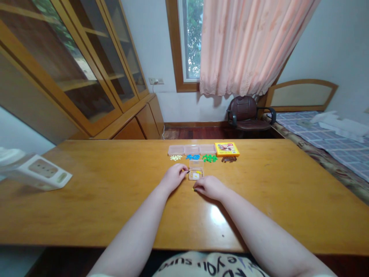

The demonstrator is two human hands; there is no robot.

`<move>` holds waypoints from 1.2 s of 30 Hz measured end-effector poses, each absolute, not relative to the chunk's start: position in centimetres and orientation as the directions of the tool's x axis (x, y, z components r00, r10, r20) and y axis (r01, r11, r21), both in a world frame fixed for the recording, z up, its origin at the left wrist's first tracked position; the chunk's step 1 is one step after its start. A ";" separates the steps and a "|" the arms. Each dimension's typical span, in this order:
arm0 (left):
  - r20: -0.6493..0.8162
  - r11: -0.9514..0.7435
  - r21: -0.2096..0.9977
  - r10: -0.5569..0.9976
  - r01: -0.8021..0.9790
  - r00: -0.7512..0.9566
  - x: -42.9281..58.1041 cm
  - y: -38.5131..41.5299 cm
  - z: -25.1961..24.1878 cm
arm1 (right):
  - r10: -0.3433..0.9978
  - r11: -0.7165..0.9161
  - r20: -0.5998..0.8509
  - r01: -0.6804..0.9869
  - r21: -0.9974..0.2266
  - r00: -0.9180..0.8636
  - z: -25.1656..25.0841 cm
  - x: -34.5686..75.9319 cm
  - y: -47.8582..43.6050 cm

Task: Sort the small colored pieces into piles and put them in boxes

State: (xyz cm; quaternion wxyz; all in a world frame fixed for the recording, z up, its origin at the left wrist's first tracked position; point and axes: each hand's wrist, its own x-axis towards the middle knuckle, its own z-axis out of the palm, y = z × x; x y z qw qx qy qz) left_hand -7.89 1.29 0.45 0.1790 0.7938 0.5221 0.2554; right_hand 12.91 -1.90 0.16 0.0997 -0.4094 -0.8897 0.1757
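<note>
A small clear plastic box point(189, 177) sits on the table with its lid point(196, 164) raised at the back. Several yellow pieces point(198, 172) and a white square point(196, 176) lie inside it. My left hand point(175, 176) is closed at the box's left edge, its fingertips against the wall. In front of the box, my right hand point(210, 187) pinches a tiny yellow piece point(193, 189) just above or on the tabletop. Behind the box lie piles of cream pieces point(175, 157), blue pieces point(193, 157), green pieces point(209, 158) and brown pieces point(229, 159).
Clear plastic cases point(191, 150) stand in a row behind the piles, beside a yellow box point(226, 149). At the table's point(115, 184) left is a white device point(47, 172). A cabinet point(109, 77), chair point(248, 113) and bed point(331, 127) are beyond the table.
</note>
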 end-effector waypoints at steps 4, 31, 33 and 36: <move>0.280 -0.439 0.544 0.898 0.715 0.339 -6.1 1.2 -0.4 | 0.771 0.603 0.032 0.713 -0.357 -0.636 0.1 13.0 -1.8; 0.040 -0.705 0.275 0.688 0.654 0.725 -7.1 -0.9 0.8 | 0.723 0.671 0.073 0.673 -0.311 -0.687 0.2 13.4 -1.6; 0.055 -0.702 0.281 0.693 0.654 0.719 -7.1 -0.9 0.8 | 0.722 0.673 0.076 0.673 -0.308 -0.687 0.3 13.4 -1.6; 0.107 -0.686 0.307 0.714 0.660 0.692 -7.0 -0.7 0.8 | 0.739 0.653 0.078 0.683 -0.328 -0.669 0.3 13.4 -1.6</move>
